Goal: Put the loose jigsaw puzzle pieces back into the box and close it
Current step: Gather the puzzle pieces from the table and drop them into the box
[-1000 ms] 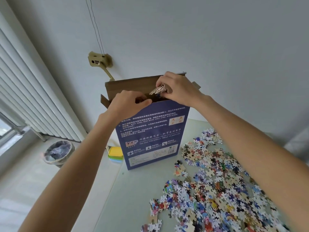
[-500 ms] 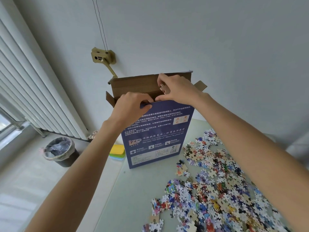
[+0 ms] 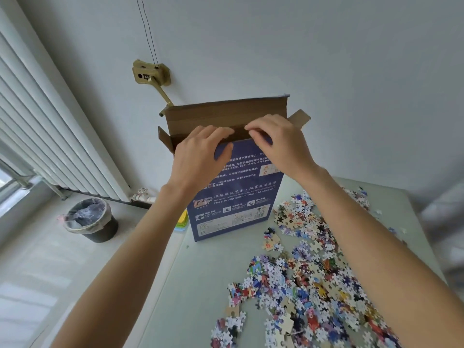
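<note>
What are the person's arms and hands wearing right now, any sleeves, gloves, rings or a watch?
Nothing is visible on either one. The left hand and right hand are bare, with no gloves and no rings seen on the fingers. Both forearms are uncovered down to the frame's edge: no sleeves, watch or wristband show.

Pale grey-green table point(image 3: 200, 285) here. The blue puzzle box point(image 3: 233, 197) stands upright on it near the far edge, around 12 o'clock, top flaps open. A big heap of loose jigsaw pieces point(image 3: 313, 285) sprawls from 2 o'clock down to 5, with a few stray pieces point(image 3: 270, 241) lying just beside the box's bottom corner.
</note>
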Action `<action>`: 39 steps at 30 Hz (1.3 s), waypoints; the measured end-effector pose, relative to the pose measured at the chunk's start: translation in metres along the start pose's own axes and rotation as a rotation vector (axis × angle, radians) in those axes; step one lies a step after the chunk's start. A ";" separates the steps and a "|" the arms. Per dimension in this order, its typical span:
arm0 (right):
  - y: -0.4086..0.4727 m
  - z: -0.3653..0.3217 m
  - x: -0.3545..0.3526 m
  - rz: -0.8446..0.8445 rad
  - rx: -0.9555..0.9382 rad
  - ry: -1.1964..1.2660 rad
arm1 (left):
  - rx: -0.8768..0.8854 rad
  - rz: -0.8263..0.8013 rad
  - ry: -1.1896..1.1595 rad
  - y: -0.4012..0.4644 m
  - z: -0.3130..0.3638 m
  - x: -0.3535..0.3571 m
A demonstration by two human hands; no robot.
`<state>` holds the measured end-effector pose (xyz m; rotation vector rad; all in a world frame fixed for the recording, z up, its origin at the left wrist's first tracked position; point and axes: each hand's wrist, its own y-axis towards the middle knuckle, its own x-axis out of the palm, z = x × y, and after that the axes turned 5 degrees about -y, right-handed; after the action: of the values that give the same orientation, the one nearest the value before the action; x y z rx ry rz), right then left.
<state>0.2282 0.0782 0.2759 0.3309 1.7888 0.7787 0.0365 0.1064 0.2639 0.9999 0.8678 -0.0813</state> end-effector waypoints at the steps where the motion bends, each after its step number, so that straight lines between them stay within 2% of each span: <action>1: -0.023 -0.003 -0.003 0.043 0.008 -0.010 | 0.031 0.053 -0.021 -0.010 0.008 0.002; 4: -0.098 -0.009 -0.003 0.041 0.045 -0.010 | 0.116 0.128 -0.156 -0.050 0.031 0.012; 7: -0.188 -0.012 0.011 -0.152 0.182 -0.008 | 0.022 0.039 -0.319 -0.111 0.051 0.037; 9: -0.240 -0.014 0.017 -0.287 0.311 -0.017 | -0.187 -0.134 -0.389 -0.153 0.060 0.055; 11: -0.283 -0.013 0.020 -0.469 0.453 -0.034 | -0.423 -0.420 -0.381 -0.194 0.061 0.077; 13: -0.316 -0.008 0.024 -0.680 0.613 -0.073 | -0.581 -0.700 -0.276 -0.227 0.056 0.095; 15: -0.344 -0.003 0.031 -0.854 0.769 -0.143 | -0.685 -0.903 -0.172 -0.254 0.054 0.108; 17: -0.365 -0.002 0.037 -0.994 0.876 -0.187 | -0.758 -1.039 -0.106 -0.274 0.054 0.118; 20: -0.375 -0.012 0.049 -1.125 0.921 -0.128 | -0.775 -1.086 -0.084 -0.290 0.056 0.128; 25: -0.368 -0.039 0.069 -1.179 0.763 -0.129 | -0.660 -1.103 -0.171 -0.298 0.076 0.139; 29: -0.363 -0.041 0.070 -0.982 0.697 -0.162 | -0.630 -1.099 -0.210 -0.301 0.094 0.147; 35: -0.362 -0.021 0.069 -0.872 0.735 -0.052 | -0.622 -1.050 -0.184 -0.298 0.117 0.159; 39: -0.364 -0.009 0.063 -0.819 0.802 0.043 | -0.689 -0.964 -0.153 -0.295 0.124 0.164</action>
<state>0.2523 -0.1593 -0.0056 0.0625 1.9772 -0.5280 0.0932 -0.1042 -0.0224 -0.1224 1.0653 -0.6223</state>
